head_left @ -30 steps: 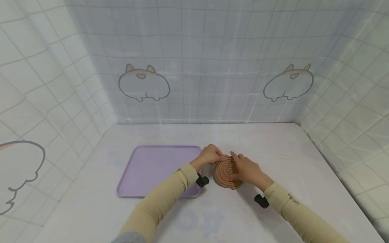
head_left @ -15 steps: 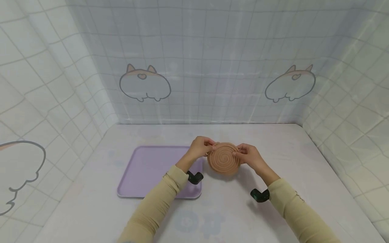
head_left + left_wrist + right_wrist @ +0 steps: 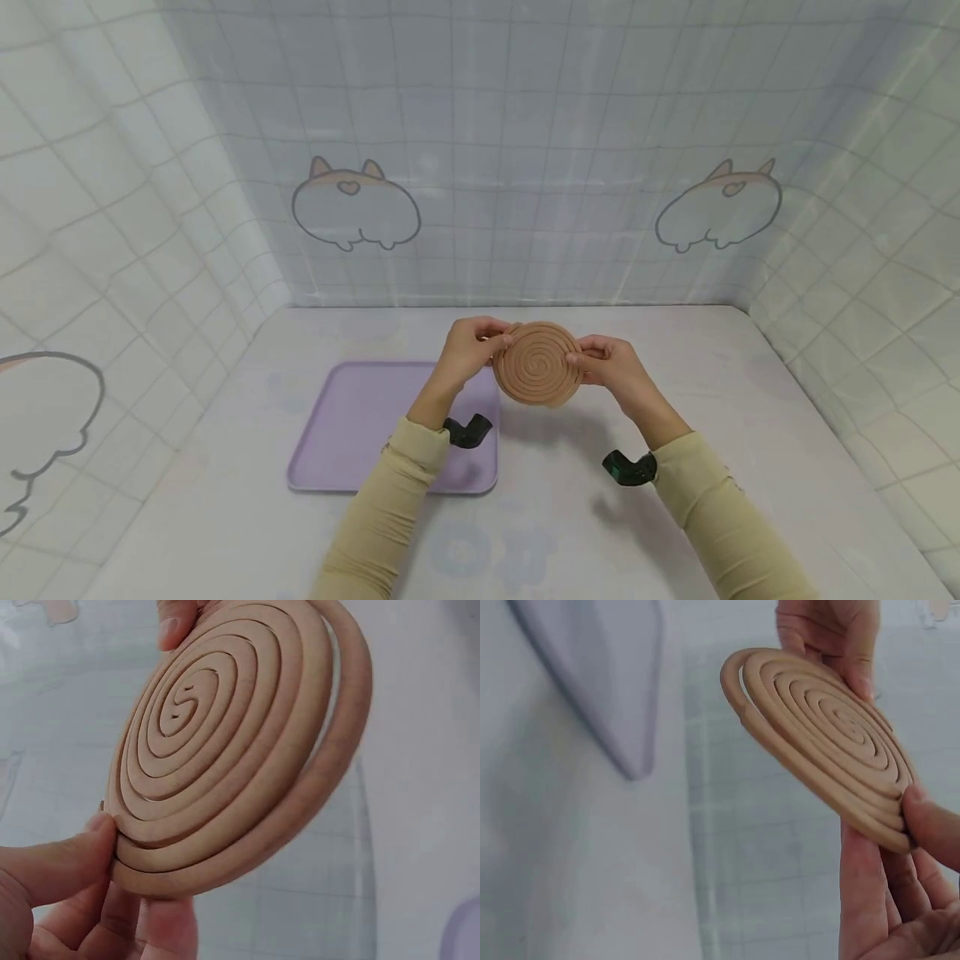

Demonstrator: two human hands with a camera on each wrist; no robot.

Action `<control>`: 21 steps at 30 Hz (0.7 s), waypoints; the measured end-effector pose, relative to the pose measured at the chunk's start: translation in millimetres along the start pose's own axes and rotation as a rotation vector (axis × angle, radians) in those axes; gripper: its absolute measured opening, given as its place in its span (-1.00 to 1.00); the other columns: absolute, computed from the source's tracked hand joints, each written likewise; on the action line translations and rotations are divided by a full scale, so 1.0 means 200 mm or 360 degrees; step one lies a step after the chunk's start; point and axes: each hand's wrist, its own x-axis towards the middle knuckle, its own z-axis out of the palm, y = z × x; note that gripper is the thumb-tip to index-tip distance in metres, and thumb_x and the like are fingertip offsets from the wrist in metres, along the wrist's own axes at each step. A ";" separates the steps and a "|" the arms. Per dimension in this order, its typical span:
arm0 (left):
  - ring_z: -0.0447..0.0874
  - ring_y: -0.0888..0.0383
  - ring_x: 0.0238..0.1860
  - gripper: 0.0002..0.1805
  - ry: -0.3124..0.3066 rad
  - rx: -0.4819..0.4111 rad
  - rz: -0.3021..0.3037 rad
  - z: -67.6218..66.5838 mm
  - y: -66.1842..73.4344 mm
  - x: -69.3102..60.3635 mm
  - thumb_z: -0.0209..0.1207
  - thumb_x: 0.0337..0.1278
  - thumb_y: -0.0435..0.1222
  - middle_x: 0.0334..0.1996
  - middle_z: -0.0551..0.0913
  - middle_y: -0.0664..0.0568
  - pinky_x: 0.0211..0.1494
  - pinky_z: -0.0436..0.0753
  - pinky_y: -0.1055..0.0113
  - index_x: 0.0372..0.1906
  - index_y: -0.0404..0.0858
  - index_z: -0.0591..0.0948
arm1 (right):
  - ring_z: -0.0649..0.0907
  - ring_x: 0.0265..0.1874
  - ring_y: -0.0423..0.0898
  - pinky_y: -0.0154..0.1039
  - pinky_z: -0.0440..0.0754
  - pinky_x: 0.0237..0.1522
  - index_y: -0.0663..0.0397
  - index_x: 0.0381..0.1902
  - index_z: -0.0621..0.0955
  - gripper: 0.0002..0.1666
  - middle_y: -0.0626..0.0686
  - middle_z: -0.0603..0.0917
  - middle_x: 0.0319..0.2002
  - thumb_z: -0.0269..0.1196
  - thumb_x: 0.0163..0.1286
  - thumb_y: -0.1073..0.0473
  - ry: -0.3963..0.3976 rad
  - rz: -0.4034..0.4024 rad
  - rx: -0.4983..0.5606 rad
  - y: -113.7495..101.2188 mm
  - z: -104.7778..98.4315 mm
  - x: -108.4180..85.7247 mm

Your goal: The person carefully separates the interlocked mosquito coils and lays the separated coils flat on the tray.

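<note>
A flat brown disc (image 3: 537, 364), wound in a spiral, is held up above the table between both hands. The left hand (image 3: 471, 348) pinches its left edge, thumb on the face and fingers behind. At the right edge the right hand (image 3: 617, 371) grips it the same way. In the left wrist view the spiral disc (image 3: 225, 742) shows a narrow gap inside its outermost coil, and the left thumb presses near its rim. The right wrist view shows the disc (image 3: 817, 735) tilted, with the right fingers beneath it.
A purple tray (image 3: 360, 425) lies on the white table (image 3: 525, 517), left of the disc and partly under the left forearm. Black curved pieces (image 3: 630, 468) sit at both wrists. Tiled-pattern curtains (image 3: 540, 150) stand behind and at both sides.
Both hands have raised the disc off the table and carried it back and slightly left. The right hand, earlier spread over the disc's face, now grips its edge.
</note>
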 end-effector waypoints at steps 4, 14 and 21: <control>0.57 0.17 -0.45 -0.79 0.0017 -0.0086 0.0082 -0.02 0.02 -0.02 0.22 0.10 -0.35 -0.33 0.64 -0.11 -0.43 0.64 0.25 -0.15 -0.34 0.65 | 0.69 -0.37 -0.15 -0.24 0.65 -0.30 0.38 -0.12 0.54 -0.61 0.05 0.68 -0.32 0.30 0.22 0.17 0.0113 -0.0012 0.0031 -0.03 0.03 0.00; 0.63 0.15 -0.31 -0.72 0.0135 -0.0331 -0.0033 -0.04 -0.03 -0.10 0.22 0.11 -0.33 -0.26 0.62 -0.10 -0.25 0.64 0.25 -0.08 -0.37 0.58 | 0.68 -0.40 -0.20 -0.32 0.64 -0.32 0.37 -0.15 0.49 -0.72 -0.06 0.66 -0.42 0.24 0.25 0.28 0.0350 -0.0057 0.0442 -0.07 0.10 0.02; 0.63 0.22 -0.43 -0.79 0.0354 -0.0424 0.0086 -0.01 -0.07 -0.11 0.25 0.05 -0.40 -0.34 0.63 -0.10 -0.38 0.64 0.37 -0.20 -0.44 0.59 | 0.68 -0.41 -0.18 -0.31 0.65 -0.34 0.26 -0.20 0.52 -0.81 -0.04 0.68 -0.42 0.25 0.23 0.32 0.0482 -0.0151 0.0584 -0.04 0.18 0.02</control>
